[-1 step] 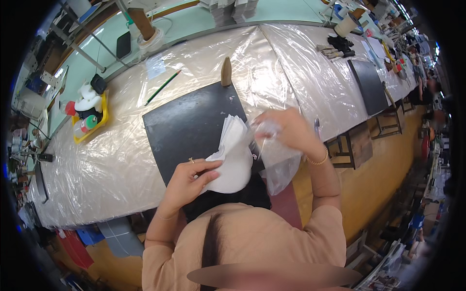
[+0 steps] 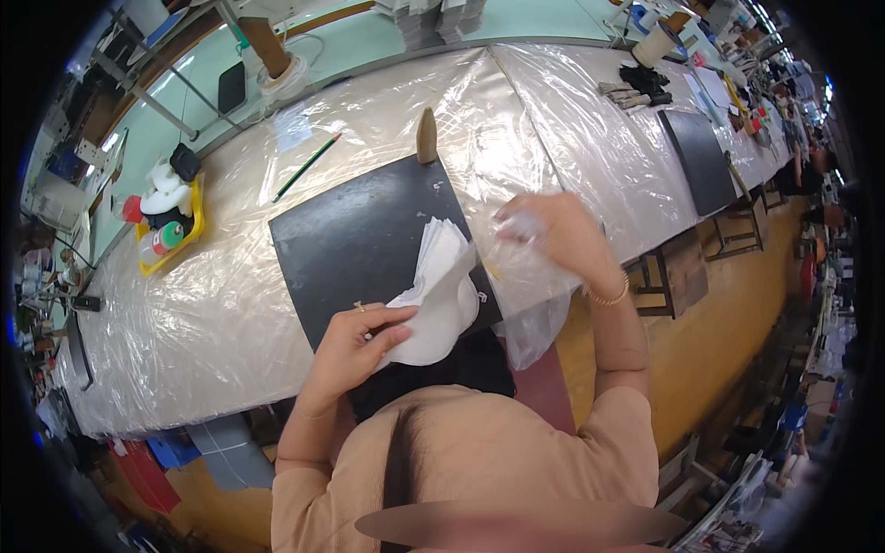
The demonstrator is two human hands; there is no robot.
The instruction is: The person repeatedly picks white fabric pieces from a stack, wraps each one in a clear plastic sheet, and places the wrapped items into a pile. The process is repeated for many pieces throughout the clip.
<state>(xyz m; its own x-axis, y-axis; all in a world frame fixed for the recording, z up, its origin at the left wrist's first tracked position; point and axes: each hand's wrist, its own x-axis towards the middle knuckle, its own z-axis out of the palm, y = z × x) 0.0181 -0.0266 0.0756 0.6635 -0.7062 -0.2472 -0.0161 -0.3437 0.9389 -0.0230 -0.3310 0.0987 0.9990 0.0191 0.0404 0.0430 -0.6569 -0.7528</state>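
Note:
My left hand [image 2: 354,347] pinches the lower left edge of a stack of thin white curved pieces [image 2: 442,300], thumb on top. The stack's sheets fan apart at their upper end. It lies over the near right part of a black mat [image 2: 359,244]. To its right, my right hand [image 2: 558,235] is lifted, with its curled fingers blurred by motion. Whitish see-through plastic shows at those fingertips. A clear plastic bag [image 2: 536,334] hangs over the table's near edge below this hand; whether it joins the plastic in the fingers is unclear.
Plastic film covers the table [image 2: 221,341]. Beyond the mat stand a wooden block [image 2: 426,136] and a dark green pencil [image 2: 307,167]. A yellow basket [image 2: 198,221] with bottles is at left. Another black mat [image 2: 699,164] and dark gloves [image 2: 645,85] lie at right, near a wooden stool [image 2: 684,267].
My right hand has shifted slightly right and upward, away from the white stack. The stack has tilted a little in my left hand, which stays nearly in place.

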